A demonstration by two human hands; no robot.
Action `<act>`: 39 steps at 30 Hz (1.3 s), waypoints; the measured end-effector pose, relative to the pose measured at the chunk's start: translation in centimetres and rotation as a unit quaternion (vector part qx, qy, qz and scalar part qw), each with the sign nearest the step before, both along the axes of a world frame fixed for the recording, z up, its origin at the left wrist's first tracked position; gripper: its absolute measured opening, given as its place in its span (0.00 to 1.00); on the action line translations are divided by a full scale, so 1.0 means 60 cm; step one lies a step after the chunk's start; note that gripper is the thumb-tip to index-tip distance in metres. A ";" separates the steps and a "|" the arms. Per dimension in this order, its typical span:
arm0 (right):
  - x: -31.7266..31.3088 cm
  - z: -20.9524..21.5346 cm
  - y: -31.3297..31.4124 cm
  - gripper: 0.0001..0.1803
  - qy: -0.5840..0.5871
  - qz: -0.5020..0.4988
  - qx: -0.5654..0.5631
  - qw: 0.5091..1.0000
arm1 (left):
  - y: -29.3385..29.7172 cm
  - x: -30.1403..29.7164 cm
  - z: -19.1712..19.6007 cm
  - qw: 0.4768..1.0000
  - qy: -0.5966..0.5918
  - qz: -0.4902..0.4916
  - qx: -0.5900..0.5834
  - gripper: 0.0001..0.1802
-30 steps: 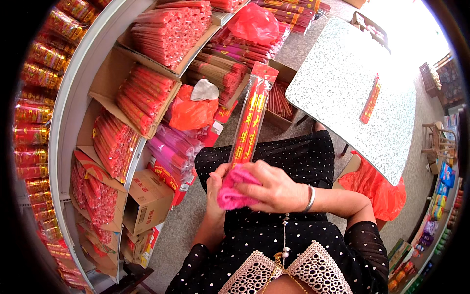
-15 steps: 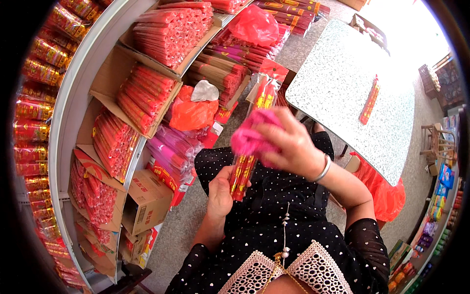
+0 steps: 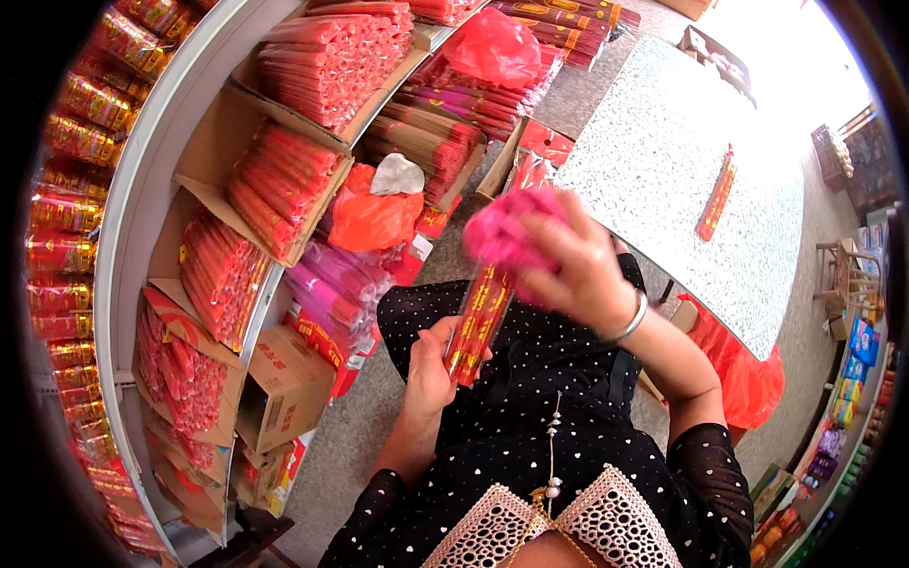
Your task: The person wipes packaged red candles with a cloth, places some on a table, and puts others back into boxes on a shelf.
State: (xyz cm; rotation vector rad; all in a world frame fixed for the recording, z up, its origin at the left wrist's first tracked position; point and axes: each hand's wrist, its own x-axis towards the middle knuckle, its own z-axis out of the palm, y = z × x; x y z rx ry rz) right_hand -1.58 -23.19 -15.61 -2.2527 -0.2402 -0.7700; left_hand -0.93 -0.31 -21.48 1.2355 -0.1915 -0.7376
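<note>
Incense packet [image 3: 481,312] held in left hand [image 3: 428,374], pink cloth [image 3: 507,237] above.

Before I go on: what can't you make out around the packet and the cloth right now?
- Upper half of the long red-and-gold packet, head view: covered by the pink cloth and the right hand.
- Pink cloth: motion-blurred, its texture unreadable.
- Left hand: fingers wrap behind the packet's lower end, hidden.
- Second packet on the speckled table: too small for detail.

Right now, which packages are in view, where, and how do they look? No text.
Long clear packet: in left hand, red and gold sticks inside.
Pink cloth: in right hand, against packet.
Second long packet: flat on speckled table.
Brown cartons: floor, left.
Red bundles: shelf boxes.
</note>
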 end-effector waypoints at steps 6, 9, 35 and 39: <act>-0.062 -0.023 0.101 0.27 0.024 0.239 -0.006 0.971 | -0.002 0.006 -0.008 0.977 0.136 0.013 -0.162 0.43; -0.064 -0.024 0.105 0.25 0.025 0.244 -0.008 0.969 | -0.004 0.004 0.003 0.983 0.119 0.028 -0.139 0.44; 0.032 -0.116 0.000 0.18 0.103 0.119 0.830 0.534 | -0.011 -0.004 0.024 0.998 -0.011 -0.040 -0.054 0.23; 0.022 -0.112 0.042 0.20 0.167 0.181 0.836 0.491 | -0.010 -0.001 0.000 0.993 -0.114 -0.018 0.009 0.25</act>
